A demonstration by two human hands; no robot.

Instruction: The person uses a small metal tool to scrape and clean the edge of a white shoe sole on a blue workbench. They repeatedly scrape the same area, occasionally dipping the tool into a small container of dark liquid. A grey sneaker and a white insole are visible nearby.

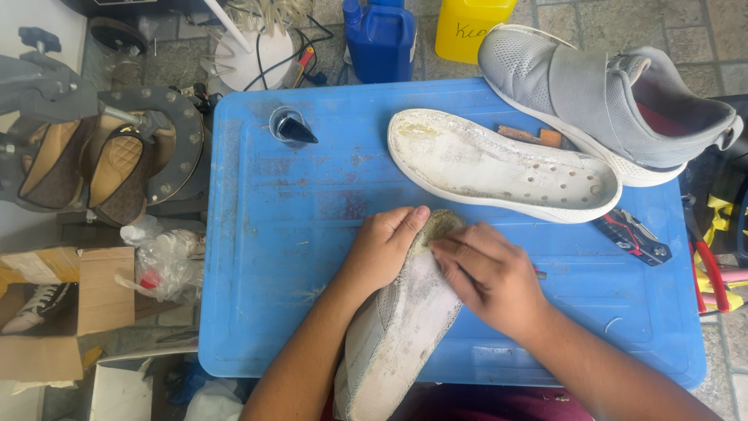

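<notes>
Shoe (393, 335) lies upside down at the near edge of the blue lid (257, 257), its dirty, sole-less underside facing up and its toe pointing away from me. My left hand (382, 249) wraps the toe from the left, thumb laid along the top edge, fingers curled round the side, so it grips the shoe firmly. My right hand (491, 277) lies flat on the underside just right of the toe, fingers (448, 249) pressed down on the yellowed patch there; it holds nothing, only presses. The two hands almost meet at the toe.

Beyond my hands, well apart from the shoe, a loose white sole (499, 168) lies inner face up with glue stains and small holes. Behind it a grey shoe (600, 97) sits upright on the lid's far right corner. A small clear cup (288, 126) with a black cone in it stands near the far left. A folding knife (633, 236) with red and black grips lies to the right of the sole.

The lid is scuffed and stained, set over a stone-tile floor (701, 39). Past its far edge stand a blue jug (382, 39) and a yellow jug (467, 27) with handwriting on it. To the left, a grey metal press (93, 140) holds brown shoe parts, with a cardboard box (74, 308) and crumpled plastic nearer me.
</notes>
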